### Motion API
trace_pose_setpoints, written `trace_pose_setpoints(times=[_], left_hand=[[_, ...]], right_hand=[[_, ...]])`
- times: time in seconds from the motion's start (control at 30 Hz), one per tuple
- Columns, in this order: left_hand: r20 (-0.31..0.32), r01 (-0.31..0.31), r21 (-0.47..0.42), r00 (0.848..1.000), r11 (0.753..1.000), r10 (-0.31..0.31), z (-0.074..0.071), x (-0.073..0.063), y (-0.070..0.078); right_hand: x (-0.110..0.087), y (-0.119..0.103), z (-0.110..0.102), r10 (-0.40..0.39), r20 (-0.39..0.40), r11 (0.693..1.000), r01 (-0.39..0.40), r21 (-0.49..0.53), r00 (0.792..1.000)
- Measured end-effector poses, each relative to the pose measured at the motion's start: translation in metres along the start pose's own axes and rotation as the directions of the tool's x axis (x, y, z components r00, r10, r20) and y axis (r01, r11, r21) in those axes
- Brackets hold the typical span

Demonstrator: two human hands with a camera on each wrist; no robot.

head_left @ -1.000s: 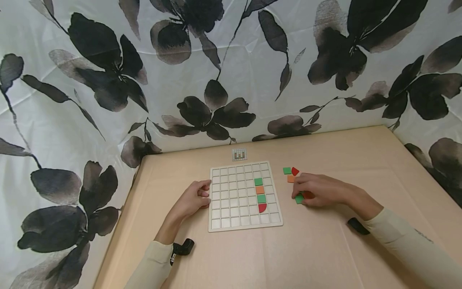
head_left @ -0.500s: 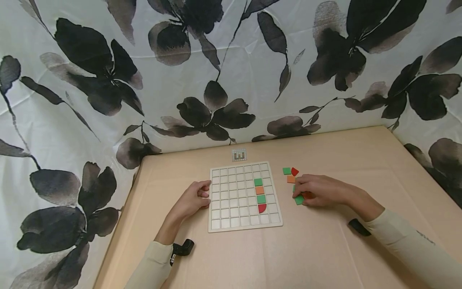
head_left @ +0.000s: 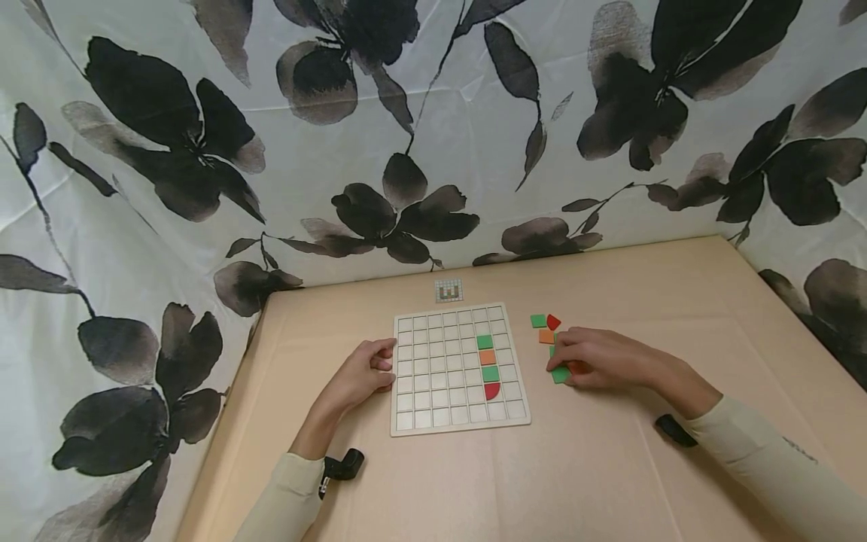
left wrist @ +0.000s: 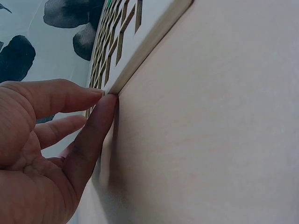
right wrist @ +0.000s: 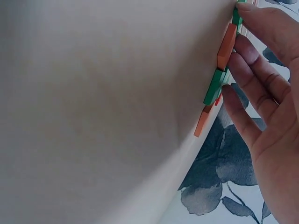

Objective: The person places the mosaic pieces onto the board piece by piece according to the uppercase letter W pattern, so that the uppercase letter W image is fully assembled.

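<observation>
A pale board point(head_left: 463, 433) with a grid of square recesses lies flat on the table. One column holds two green square tiles, an orange square tile point(head_left: 488, 357) and a red rounded tile point(head_left: 492, 391). My left hand point(head_left: 359, 374) touches the board's left edge with thumb and index finger, as the left wrist view also shows. Right of the board, my right hand point(head_left: 609, 358) pinches a green square tile point(head_left: 560, 375) on the table between thumb and index finger. An orange tile point(right wrist: 227, 46) and another green tile point(right wrist: 214, 87) lie close to its other fingers.
Beyond the right hand lie a green tile point(head_left: 538, 321), a red tile point(head_left: 553, 322) and an orange tile point(head_left: 546, 336). A small card with a grid pattern point(head_left: 448, 290) sits behind the board. Flower-printed cloth point(head_left: 379, 135) hangs along the table's back and sides.
The right hand has shifted very slightly, and the green tile at its fingertips has moved a little toward the person. The left hand and the board have stayed in place.
</observation>
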State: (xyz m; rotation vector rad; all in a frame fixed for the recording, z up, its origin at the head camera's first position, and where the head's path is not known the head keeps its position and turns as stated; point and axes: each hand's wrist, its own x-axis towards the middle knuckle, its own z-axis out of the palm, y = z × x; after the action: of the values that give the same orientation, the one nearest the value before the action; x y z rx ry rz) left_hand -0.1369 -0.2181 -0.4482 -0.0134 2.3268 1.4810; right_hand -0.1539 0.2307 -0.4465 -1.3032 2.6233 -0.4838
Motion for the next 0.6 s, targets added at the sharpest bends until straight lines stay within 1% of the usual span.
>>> trace_pose_setpoints(times=[0.3, 0.6], left_hand=[[0.000, -0.002, -0.007, 1.000, 1.000, 0.002, -0.0003, -0.0013, 0.0000], [-0.002, 0.003, 0.001, 1.000, 1.000, -0.003, -0.0003, -0.0004, -0.0002]], right_hand=[[-0.0003, 0.0005, -0.0024, 0.029, 0.016, 1.000, -0.029, 0.008, 0.999], [0.0027, 0.0000, -0.0011, 0.038, -0.001, 0.999, -0.038, 0.017, 0.999]])
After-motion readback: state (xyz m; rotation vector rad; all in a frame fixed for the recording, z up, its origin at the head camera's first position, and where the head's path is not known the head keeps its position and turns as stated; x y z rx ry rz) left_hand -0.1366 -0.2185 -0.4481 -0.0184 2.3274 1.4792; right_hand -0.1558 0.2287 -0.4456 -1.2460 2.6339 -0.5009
